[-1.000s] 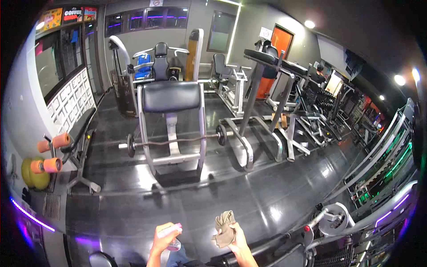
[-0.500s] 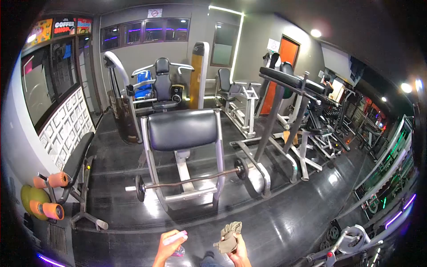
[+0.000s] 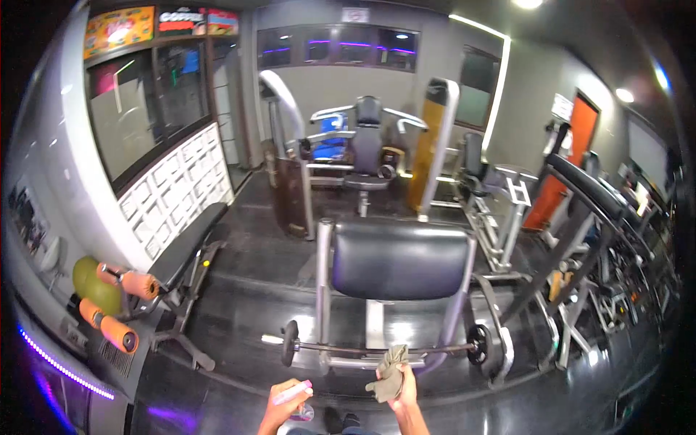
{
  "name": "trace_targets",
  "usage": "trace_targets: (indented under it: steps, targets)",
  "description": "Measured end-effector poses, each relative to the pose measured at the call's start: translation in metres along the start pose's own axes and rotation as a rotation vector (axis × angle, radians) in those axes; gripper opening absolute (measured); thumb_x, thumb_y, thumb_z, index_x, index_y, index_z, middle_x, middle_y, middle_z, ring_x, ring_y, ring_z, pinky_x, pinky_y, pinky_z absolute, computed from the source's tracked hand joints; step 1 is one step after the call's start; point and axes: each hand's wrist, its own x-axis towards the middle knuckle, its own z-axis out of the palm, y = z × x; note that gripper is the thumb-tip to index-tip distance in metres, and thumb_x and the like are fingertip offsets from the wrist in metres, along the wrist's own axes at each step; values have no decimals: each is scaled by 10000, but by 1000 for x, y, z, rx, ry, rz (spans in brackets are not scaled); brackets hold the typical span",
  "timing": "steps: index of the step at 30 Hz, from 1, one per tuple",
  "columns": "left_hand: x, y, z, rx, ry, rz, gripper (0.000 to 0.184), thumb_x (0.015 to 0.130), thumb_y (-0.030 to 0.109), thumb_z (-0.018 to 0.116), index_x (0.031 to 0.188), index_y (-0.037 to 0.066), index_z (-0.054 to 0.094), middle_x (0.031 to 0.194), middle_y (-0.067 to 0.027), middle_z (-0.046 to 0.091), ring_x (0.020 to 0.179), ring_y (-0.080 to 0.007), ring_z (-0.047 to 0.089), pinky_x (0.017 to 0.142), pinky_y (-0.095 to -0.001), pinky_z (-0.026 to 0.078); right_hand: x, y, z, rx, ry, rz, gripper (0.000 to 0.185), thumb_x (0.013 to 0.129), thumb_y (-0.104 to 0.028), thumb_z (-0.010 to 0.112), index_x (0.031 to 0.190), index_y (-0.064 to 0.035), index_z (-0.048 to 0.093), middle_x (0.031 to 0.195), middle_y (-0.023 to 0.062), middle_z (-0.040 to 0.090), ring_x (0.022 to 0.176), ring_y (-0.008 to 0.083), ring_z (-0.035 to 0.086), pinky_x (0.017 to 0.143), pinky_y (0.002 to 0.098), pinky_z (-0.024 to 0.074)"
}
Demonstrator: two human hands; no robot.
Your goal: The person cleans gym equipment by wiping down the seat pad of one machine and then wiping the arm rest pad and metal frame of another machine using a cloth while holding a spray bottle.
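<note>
Two hands in view, both occupied, held low in front of the body over the dark floor [image 3: 239, 388]. Left hand [image 3: 287, 401]: fingers curled round one bottle [image 3: 293, 392], pink-and-white top, clear lower part showing under the hand; rest of it covered by the fingers. Right hand [image 3: 406, 396]: fingers closed on one cloth [image 3: 391, 371], olive-grey, bunched, lower corner hanging loose. Bottle and cloth apart, bottle on the left, cloth on the right. Two shoes [image 3: 342, 420] below, between the forearms.

Ahead: one barbell [image 3: 348, 350], two plates, one at each end. Cloth covers part of its bar from this view; can't tell the distance between them. Behind the bar, one wide black pad [image 3: 401, 259] on one metal frame, two uprights.

Left side: one black bench [image 3: 185, 248], tilted, four orange rollers [image 3: 141, 284] at its near end, one green ball [image 3: 85, 279] partly hidden behind them. One purple light strip [image 3: 65, 365] at lower left.

Back: one seated machine [image 3: 368, 148], two tall side columns, one blue item [image 3: 330, 138] behind it. Three posters [image 3: 119, 30] upper left, one orange door [image 3: 582, 132] at right. Machines at far right blurred, count unclear.
</note>
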Motion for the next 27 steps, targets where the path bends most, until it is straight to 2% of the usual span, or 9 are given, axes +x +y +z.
trace_targets:
  steps: [1, 5, 9, 14, 16, 18, 22, 23, 27]
  targets:
    - [7, 6, -7, -28, 61, -6, 115, 859, 116, 724, 822, 18, 677, 626, -2, 607, 523, -61, 552, 485, -229, 424, 12, -7, 25, -26, 28, 78, 375, 836, -248, 592, 1150, -47, 549, 1029, 105, 617, 907, 260, 619, 778, 392, 545]
    - [37, 19, -45, -69, 201, -14, 133, 872, 117, 705, 806, 7, 671, 592, -11, 587, 506, -65, 540, 482, -225, 413, 66, -3, 88, -75, 7, 74, 360, 839, -251, 595, 1137, -53, 546, 1033, 100, 616, 904, 251, 616, 808, 391, 551]
    - [75, 18, -97, -107, 224, 9, 159, 874, 116, 693, 776, -7, 668, 582, -20, 590, 492, -73, 538, 476, -225, 402, 93, 28, 135, -112, -6, 77, 350, 850, -247, 589, 1138, -52, 544, 1045, 102, 614, 920, 255, 615, 824, 401, 555]
    - [145, 8, -175, -137, 85, -40, 163, 866, 137, 711, 794, -5, 677, 612, -17, 606, 496, -71, 538, 483, -230, 410, 130, 86, 168, -140, 0, 33, 408, 845, -231, 591, 1189, -20, 534, 1084, 130, 619, 953, 283, 631, 819, 428, 562]
    - [172, 15, -205, -128, 23, -72, 162, 863, 143, 718, 806, -4, 681, 627, -13, 612, 499, -67, 537, 486, -231, 414, 145, 96, 177, -178, 111, -10, 432, 824, -247, 614, 1184, -18, 546, 1075, 132, 627, 953, 286, 638, 795, 408, 564]
    - [197, 27, -238, -52, -109, -58, 162, 855, 152, 738, 833, -1, 689, 659, -2, 620, 524, -54, 539, 500, -229, 424, 162, 113, 186, -16, 164, -147, 431, 819, -267, 620, 1176, -33, 559, 1049, 114, 639, 943, 266, 644, 793, 404, 564]
    - [235, 40, -304, 95, -330, -74, 186, 851, 191, 762, 847, 16, 698, 666, 13, 617, 575, -37, 549, 524, -224, 433, 180, 142, 199, -81, 218, -248, 358, 832, -278, 600, 1131, -82, 604, 1020, 66, 659, 929, 225, 640, 774, 379, 540]
    - [246, 35, -317, 154, -356, 41, 205, 852, 217, 765, 831, 23, 701, 660, 17, 619, 571, -34, 550, 518, -226, 431, 178, 151, 203, -77, 232, -255, 358, 832, -278, 600, 1131, -82, 604, 1020, 66, 659, 929, 225, 640, 774, 379, 540]
    - [277, 41, -349, 183, -346, -94, 217, 857, 219, 760, 791, 25, 689, 619, 22, 599, 556, -30, 532, 502, -221, 413, 158, 178, 230, -136, 316, -313, 353, 831, -272, 601, 1135, -91, 606, 1029, 62, 663, 946, 223, 639, 798, 372, 530]
